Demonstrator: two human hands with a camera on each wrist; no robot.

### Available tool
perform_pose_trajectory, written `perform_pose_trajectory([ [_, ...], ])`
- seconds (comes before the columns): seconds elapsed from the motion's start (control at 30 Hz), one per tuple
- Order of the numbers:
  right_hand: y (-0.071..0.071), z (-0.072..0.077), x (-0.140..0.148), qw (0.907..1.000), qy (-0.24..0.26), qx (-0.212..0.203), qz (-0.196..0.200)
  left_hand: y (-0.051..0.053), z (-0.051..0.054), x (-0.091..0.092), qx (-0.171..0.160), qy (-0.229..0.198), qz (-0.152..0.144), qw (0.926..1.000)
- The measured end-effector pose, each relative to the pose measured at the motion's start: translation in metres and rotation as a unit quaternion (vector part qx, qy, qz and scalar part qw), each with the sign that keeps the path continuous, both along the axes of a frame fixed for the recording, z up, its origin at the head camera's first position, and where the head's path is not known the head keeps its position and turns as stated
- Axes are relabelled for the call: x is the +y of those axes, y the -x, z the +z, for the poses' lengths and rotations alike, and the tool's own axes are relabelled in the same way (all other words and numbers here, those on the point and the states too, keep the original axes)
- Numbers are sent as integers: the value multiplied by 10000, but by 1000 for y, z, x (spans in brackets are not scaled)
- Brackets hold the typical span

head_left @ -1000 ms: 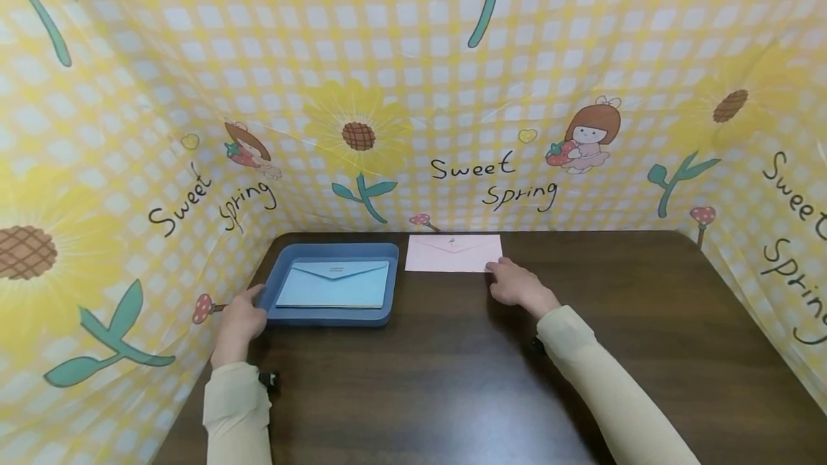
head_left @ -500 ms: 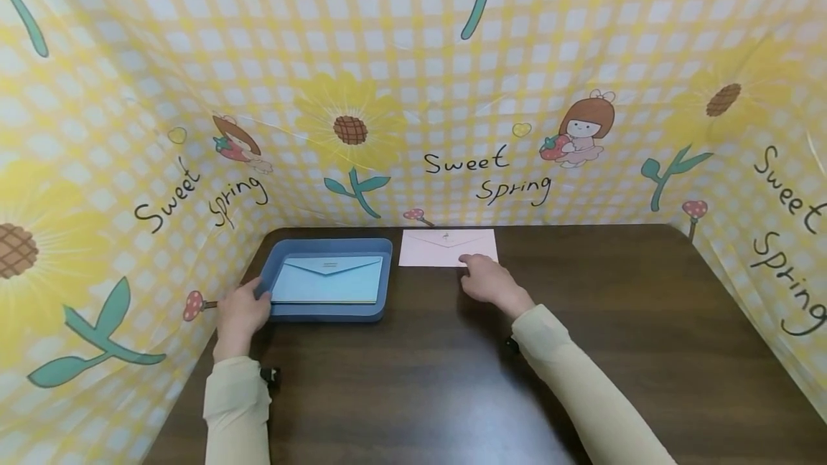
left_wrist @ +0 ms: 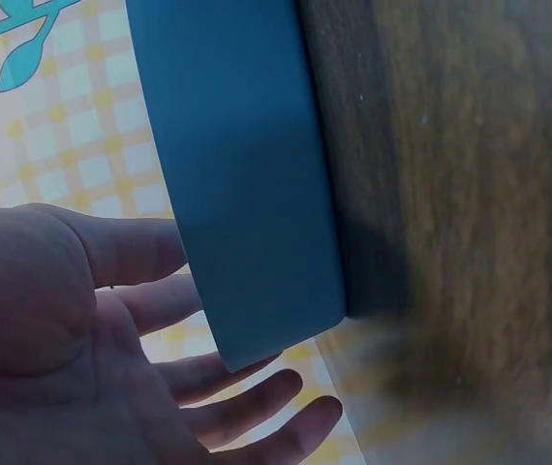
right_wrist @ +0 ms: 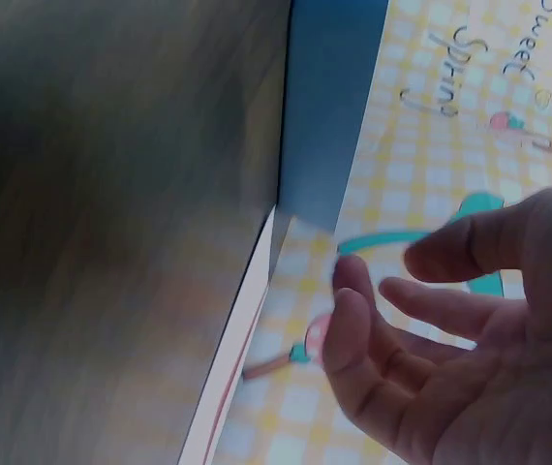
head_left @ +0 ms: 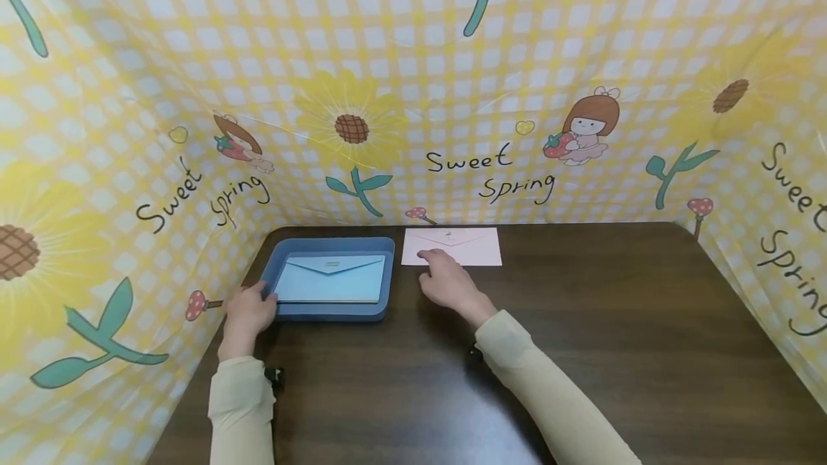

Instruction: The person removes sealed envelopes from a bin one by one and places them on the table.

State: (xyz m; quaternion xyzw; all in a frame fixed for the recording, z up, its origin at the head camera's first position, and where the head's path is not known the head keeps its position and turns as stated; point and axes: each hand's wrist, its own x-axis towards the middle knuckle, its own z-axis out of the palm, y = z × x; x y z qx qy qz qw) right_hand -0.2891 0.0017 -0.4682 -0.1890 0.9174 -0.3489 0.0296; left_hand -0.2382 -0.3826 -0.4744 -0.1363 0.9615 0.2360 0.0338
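At the left of the table, my left hand (head_left: 248, 313) holds the front left corner of a blue tray (head_left: 332, 311). In the left wrist view, its thumb and index finger reach behind the rim of the tray (left_wrist: 242, 184), hiding their tips. A light blue envelope (head_left: 332, 285) lies in the tray, with a thin edge showing under it. My right hand (head_left: 449, 282) hovers over the lower left part of a pink envelope (head_left: 478, 248) right of the tray. The right wrist view shows this hand (right_wrist: 431, 358) with loosely bent fingers and nothing between them.
Both tray and pink envelope lie near the back edge of the dark wooden table (head_left: 614, 336). A yellow checked cloth (head_left: 452, 56) with sunflower prints hangs behind the table and along its sides.
My right hand has moved left along the front edge of the pink envelope, from its right corner towards the tray. The left hand stays at the tray's corner. The view has shifted slightly.
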Motion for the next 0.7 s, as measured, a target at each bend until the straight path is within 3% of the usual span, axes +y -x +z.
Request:
perform_pose_trajectory([
  [0.23,-7,0,-23,9989,388,181,183,-2,4,-1,-152,-64,-58,9998],
  [0.47,-12,-5,-40,9982,139,12,588,-3,4,1,-338,-33,15,9994],
  [0.7,-20,-8,-47,9948,121,-285,969,1,0,6,-479,-66,-104,9988],
])
